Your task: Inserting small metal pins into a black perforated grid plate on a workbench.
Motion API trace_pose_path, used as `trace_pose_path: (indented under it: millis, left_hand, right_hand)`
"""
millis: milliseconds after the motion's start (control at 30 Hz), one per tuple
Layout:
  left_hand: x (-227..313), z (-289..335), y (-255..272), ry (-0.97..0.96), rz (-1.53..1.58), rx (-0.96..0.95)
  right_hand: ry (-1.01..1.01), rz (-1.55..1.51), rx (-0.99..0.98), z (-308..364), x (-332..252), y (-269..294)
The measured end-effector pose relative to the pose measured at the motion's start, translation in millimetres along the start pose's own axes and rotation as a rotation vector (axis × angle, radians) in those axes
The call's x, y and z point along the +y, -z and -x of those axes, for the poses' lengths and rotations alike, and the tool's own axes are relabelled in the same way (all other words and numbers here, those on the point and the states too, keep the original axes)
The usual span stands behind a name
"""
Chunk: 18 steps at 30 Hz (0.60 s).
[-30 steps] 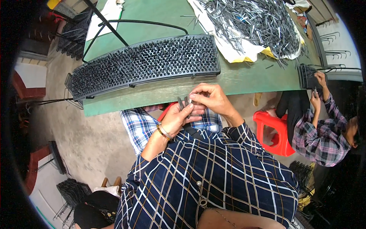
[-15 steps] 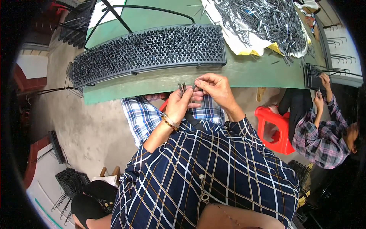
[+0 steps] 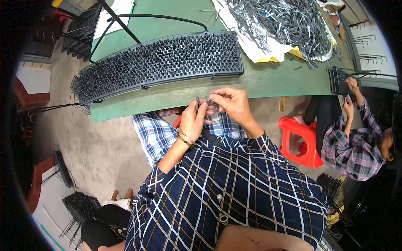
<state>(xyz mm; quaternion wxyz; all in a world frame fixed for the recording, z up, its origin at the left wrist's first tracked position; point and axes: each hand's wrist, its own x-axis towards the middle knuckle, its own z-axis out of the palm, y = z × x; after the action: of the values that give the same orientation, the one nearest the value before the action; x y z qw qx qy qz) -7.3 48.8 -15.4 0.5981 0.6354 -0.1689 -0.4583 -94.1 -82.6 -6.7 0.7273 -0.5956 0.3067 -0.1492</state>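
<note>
My left hand [image 3: 194,121] is closed round a few thin dark rods [image 3: 197,103], which stick up past its thumb and fingers. Close by on its right, my right hand [image 3: 235,108] pinches a small dark piece [image 3: 210,102] at the left hand's fingertips; it looks like another such rod, though fingers partly cover it. Both hands are just off the table's near edge. Beyond them lies a long black tray [image 3: 167,79] full of small round openings, with dark ends showing in many of them. A large heap of thin dark rods [image 3: 289,25] lies at the back right.
The heap rests on a white and yellow sack [image 3: 264,55] on the green table [image 3: 268,79]. A black wire frame [image 3: 167,16] rises behind the tray. At right, a co-worker [image 3: 356,154] handles a similar black tray [image 3: 340,81] beside a red stool [image 3: 299,144].
The view has shifted slightly. My left fingers have drawn together round the rods, and the right fingertips sit closer to the left hand.
</note>
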Motion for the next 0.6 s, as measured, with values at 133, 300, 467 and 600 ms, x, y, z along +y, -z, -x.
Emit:
trace_pose_path:
  millis: [133, 300, 467, 600]
  left_hand:
    - [-5.4, -1.1, 5.4, 0.073, 0.046, -0.062]
    - [-2.0, -0.9, 4.2, 0.089, 0.070, -0.140]
    - [-2.8, -2.2, 3.6, 0.111, 0.136, -0.135]
    - [-0.7, -1.6, 6.0, 0.198, 0.305, -0.106]
  right_hand:
    - [-0.094, 0.055, -0.114, -2.4, -5.6, 9.4]
    - [-0.077, 0.087, -0.087, 0.4, -8.2, 10.1]
    - [-0.049, 0.051, -0.123, -0.5, -7.8, 12.5]
    - [0.309, 0.284, -0.064, -13.7, -35.2, 33.5]
